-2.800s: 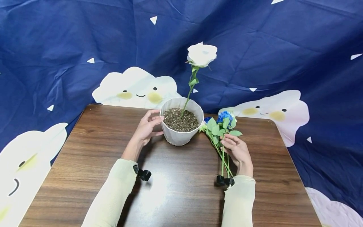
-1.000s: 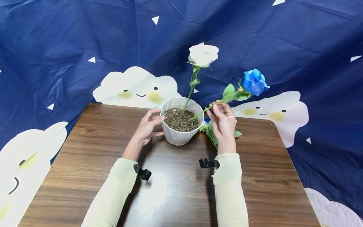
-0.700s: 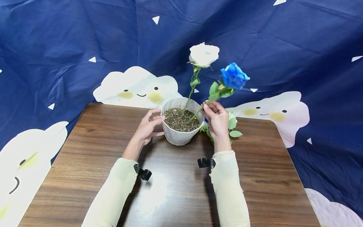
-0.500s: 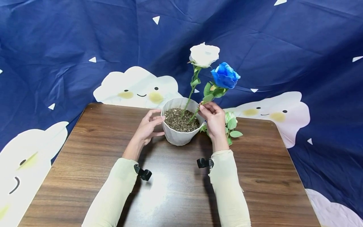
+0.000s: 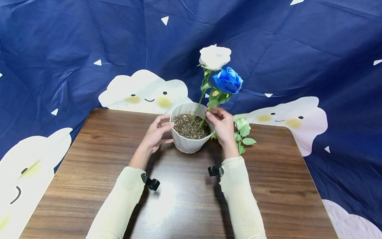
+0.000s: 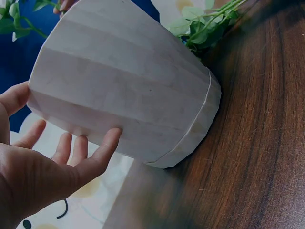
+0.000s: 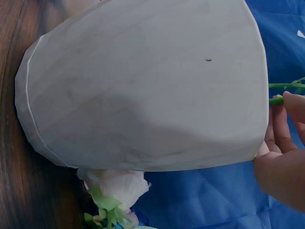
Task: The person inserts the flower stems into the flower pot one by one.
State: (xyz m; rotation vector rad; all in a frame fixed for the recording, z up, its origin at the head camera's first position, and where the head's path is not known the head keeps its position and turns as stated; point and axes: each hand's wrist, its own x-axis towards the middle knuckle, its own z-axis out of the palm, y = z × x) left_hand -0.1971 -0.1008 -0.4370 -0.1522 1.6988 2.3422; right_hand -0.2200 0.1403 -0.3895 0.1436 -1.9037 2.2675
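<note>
A white faceted flower pot (image 5: 191, 146) filled with dark soil (image 5: 186, 127) stands on the wooden table. One white rose (image 5: 215, 57) rises from the soil on its green stem. My right hand (image 5: 223, 127) pinches the stem of a blue rose (image 5: 228, 80) just above the pot's right rim; the lower end of that stem meets the soil. In the right wrist view, fingertips (image 7: 286, 100) show at the green stem beyond the rim. My left hand (image 5: 155, 134) touches the pot's left side, its fingers (image 6: 102, 152) spread along the wall and rim.
More flowers lie on the table right of the pot, among them a pale green-white rose (image 5: 242, 124), partly hidden behind my right hand. A dark blue cloth (image 5: 119, 39) with cloud prints hangs behind the table (image 5: 185, 192).
My right hand picked the blue rose from the flowers at right, brought its stem to the soil, then moved left, tilting the rose more upright. My left hand stays at the pot.
</note>
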